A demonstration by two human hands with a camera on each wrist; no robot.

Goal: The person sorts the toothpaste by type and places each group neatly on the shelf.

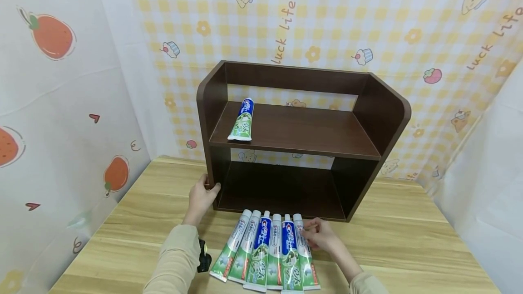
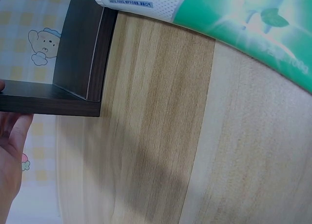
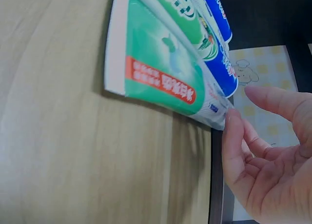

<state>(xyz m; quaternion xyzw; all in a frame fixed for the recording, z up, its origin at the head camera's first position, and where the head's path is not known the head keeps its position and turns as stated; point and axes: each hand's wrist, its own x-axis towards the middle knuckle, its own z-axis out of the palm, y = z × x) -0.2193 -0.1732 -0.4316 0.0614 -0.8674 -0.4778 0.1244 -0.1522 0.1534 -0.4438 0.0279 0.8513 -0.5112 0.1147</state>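
Observation:
My left hand (image 1: 202, 198) grips the lower left side panel of a dark brown two-tier shelf (image 1: 294, 151), thumb inside and fingers outside. In the left wrist view, that hand (image 2: 10, 151) shows at the edge panel. Several toothpaste tubes lie fanned out in front of the shelf, caps toward it. My right hand (image 1: 320, 236) is beside the rightmost white-and-green toothpaste tube (image 1: 305, 255). The right wrist view shows its fingertips (image 3: 233, 117) at that tube's cap end, thumb held apart. One blue-and-green toothpaste tube (image 1: 243, 121) lies on the upper tier, at the left.
Two blue-and-green toothpaste tubes lie among the white-and-green ones, one of them mid-row (image 1: 259, 253). A black object (image 1: 204, 257) shows beside my left forearm. The shelf stands on a wood-grain table (image 1: 408, 239), with patterned cloth (image 1: 408, 22) behind it.

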